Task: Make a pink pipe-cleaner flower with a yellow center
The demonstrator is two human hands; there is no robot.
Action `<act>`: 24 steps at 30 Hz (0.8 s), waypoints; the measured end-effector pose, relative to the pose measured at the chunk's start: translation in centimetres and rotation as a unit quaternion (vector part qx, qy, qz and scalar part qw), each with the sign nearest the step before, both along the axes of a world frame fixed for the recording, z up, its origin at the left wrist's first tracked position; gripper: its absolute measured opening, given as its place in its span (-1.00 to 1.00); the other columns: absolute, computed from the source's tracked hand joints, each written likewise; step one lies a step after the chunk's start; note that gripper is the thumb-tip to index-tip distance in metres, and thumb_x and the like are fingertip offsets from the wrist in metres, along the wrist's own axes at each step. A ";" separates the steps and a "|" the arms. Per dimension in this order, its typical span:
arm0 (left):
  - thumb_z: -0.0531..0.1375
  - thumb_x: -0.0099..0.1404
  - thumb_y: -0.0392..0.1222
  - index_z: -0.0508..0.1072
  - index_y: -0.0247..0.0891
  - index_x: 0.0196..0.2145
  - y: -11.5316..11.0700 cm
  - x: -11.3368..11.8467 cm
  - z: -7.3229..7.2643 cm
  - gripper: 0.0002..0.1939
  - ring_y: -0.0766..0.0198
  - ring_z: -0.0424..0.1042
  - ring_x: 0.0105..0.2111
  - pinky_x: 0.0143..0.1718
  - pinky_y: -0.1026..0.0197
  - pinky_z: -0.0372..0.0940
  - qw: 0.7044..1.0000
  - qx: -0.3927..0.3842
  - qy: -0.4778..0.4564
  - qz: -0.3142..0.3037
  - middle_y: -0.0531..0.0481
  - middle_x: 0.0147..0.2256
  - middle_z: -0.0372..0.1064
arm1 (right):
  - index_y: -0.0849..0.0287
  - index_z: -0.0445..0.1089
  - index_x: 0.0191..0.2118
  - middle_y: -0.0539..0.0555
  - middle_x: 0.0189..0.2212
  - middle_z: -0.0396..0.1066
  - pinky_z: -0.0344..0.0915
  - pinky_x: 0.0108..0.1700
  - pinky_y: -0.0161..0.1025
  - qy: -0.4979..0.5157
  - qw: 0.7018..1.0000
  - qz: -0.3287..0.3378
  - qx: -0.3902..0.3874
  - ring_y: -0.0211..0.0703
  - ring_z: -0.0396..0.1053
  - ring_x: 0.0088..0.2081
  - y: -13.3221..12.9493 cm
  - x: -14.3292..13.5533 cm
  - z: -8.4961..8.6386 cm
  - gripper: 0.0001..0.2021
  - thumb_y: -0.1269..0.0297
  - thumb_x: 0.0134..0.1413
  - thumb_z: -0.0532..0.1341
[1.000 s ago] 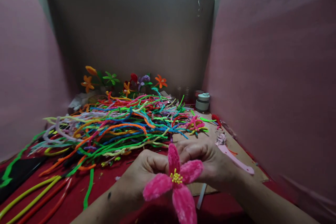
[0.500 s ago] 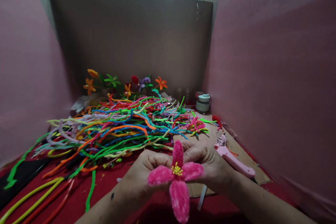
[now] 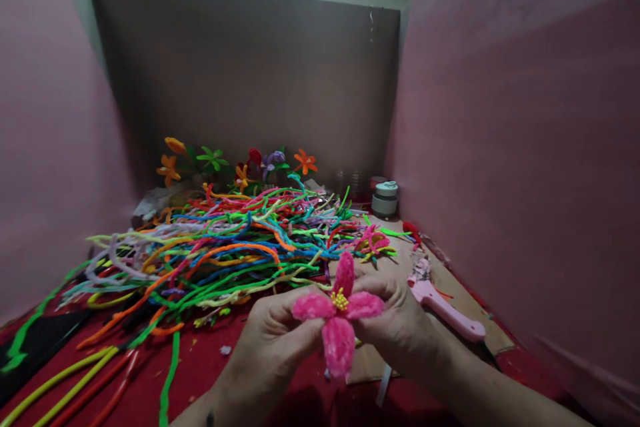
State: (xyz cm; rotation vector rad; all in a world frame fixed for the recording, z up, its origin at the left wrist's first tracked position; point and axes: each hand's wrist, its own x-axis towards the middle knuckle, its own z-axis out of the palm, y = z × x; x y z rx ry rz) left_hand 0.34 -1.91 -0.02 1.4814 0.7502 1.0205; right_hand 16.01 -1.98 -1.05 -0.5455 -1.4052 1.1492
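Note:
A pink fuzzy flower [image 3: 339, 337] with four petals and a yellow stamen centre [image 3: 340, 299] faces me at the lower middle. My left hand [image 3: 280, 330] is closed on it from the left, thumb and fingers behind the left and lower petals. From the right, my right hand [image 3: 397, 320] is closed on the same flower, its fingers behind the upper and right petals. The petals hide most of the fingertips.
A big heap of coloured pipe cleaners [image 3: 225, 240] covers the left and middle. Finished flowers [image 3: 213, 158] stand behind it. On cardboard [image 3: 497, 335] at right lies a pink glue gun [image 3: 450, 313]; a lidded jar [image 3: 385, 200] is farther back.
The flower has tilted, so its lower petal looks shorter and higher. My left hand has turned, and its thumb now shows beside the petals.

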 end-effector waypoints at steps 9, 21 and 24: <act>0.23 0.08 -0.28 0.52 -0.11 -0.47 -0.7 -0.3 0.1 -0.91 0.32 0.31 -0.48 -0.38 0.32 0.20 0.963 0.219 0.094 0.129 0.09 -0.50 0.39 | 0.18 0.44 -0.62 -0.03 -0.60 0.19 0.21 -0.43 -0.36 0.052 0.993 -0.079 -0.063 -0.32 0.13 -0.48 -1.0 -1.9 1.1 -0.86 0.27 -0.22 0.34; 0.25 -0.07 -0.40 0.52 -0.23 -0.70 -0.1 -0.9 1.8 -0.85 0.35 0.31 -0.57 -0.49 0.35 0.20 1.000 -0.029 0.004 -0.009 0.06 -0.66 0.40 | 0.23 0.50 -0.49 -0.01 -0.60 0.36 0.27 -0.37 -0.35 0.015 0.991 0.120 -0.061 -0.33 0.31 -0.49 -0.4 -0.8 2.0 -0.94 0.36 -0.10 0.29; 0.21 -0.15 -0.44 0.49 -0.28 -0.76 0.3 -0.8 1.5 -0.84 0.37 0.27 -0.64 -0.55 0.34 0.16 0.997 -0.072 -0.018 -0.032 0.05 -0.73 0.35 | 0.25 0.48 -0.51 -0.02 -0.61 0.38 0.27 -0.42 -0.37 0.031 0.986 0.133 -0.096 -0.34 0.32 -0.53 -0.4 -0.9 2.0 -0.95 0.38 -0.13 0.30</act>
